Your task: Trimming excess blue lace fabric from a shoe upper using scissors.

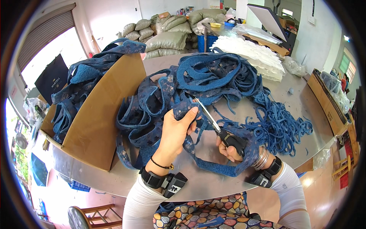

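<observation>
Between thumb and fingers, my left hand [178, 128] pinches a blue patterned fabric strip [183, 108] above the metal table. My right hand [228, 149] grips black-handled scissors [233, 142], whose blades point up and left to the strip's edge beside my left fingers. A loop of the strip [217, 166] hangs between the hands and drapes over my right hand and wrist. Beyond my hands lies a heap of wide coiled strips [217, 72]. To its right is a tangle of thin blue trimmings [282, 126]. More folded strips [152, 95] lie left of my left hand.
At the left, a cardboard box [110, 103] overflows with blue strips. A white stack of sheets [248, 53] stands at the table's far side. Another cardboard box [326, 99] is at the right edge. Filled sacks [166, 40] pile up behind; a wooden chair [95, 217] stands lower left.
</observation>
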